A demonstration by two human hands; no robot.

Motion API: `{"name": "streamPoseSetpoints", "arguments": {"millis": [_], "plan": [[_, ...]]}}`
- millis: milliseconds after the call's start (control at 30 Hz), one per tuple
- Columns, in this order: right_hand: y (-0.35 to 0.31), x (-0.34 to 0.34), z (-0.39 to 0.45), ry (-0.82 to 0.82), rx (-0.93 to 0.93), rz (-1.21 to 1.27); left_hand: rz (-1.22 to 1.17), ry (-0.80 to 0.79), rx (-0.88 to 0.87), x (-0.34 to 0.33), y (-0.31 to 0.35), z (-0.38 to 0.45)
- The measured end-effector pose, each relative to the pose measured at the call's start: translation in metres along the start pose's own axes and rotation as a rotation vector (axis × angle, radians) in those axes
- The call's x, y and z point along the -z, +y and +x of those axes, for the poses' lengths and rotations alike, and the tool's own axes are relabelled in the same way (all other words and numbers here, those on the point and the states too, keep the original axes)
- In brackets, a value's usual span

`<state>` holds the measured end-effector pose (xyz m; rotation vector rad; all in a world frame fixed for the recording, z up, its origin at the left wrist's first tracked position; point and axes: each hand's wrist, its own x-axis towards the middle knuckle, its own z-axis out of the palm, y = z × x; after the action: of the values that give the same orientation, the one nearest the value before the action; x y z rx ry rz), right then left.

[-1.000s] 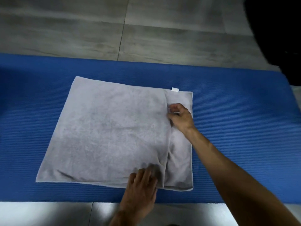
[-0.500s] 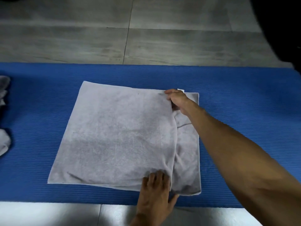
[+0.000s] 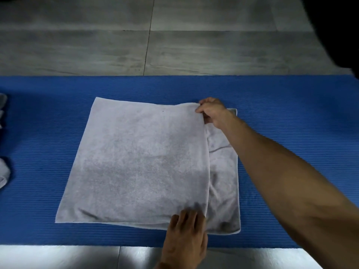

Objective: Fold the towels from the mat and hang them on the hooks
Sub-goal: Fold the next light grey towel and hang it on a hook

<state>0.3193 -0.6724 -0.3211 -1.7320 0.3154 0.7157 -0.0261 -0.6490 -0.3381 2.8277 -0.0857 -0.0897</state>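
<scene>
A light grey towel (image 3: 139,164) lies folded over on the blue mat (image 3: 291,117), its top layer stopping short of the lower layer's right edge. My right hand (image 3: 213,112) pinches the far right corner of the top layer. My left hand (image 3: 186,233) lies on the near right corner of that layer, fingers spread and pressing the cloth down. A strip of the lower layer (image 3: 225,191) shows wrinkled at the right. No hooks are in view.
More grey cloth (image 3: 3,171) pokes in at the mat's left edge. Grey tiled floor (image 3: 174,45) runs beyond the mat and a pale, shiny floor strip (image 3: 77,257) lies in front. A dark shape (image 3: 342,32) fills the top right corner.
My right hand has slid along the top layer's edge from its middle to the far corner and now pinches it there. My left hand stays on the near corner.
</scene>
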Motion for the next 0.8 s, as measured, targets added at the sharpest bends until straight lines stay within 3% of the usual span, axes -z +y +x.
{"name": "streamPoseSetpoints", "arguments": {"millis": [167,367,567,667,800], "plan": [[0.004,0.008,0.01,0.039,0.014,0.344,-0.05,-0.022,-0.124,-0.002,0.003,0.005],[0.021,0.015,0.006,0.057,-0.189,0.133,-0.089,-0.137,-0.214,-0.015,0.009,0.01],[0.017,0.038,0.01,0.096,-0.097,0.251,-0.161,-0.063,-0.269,-0.009,0.026,0.008],[0.022,0.058,0.007,0.088,-0.12,0.289,-0.157,-0.108,-0.294,-0.012,0.036,0.012],[0.03,0.074,0.004,0.14,-0.128,0.263,-0.158,-0.032,-0.329,-0.019,0.047,0.019]]}}
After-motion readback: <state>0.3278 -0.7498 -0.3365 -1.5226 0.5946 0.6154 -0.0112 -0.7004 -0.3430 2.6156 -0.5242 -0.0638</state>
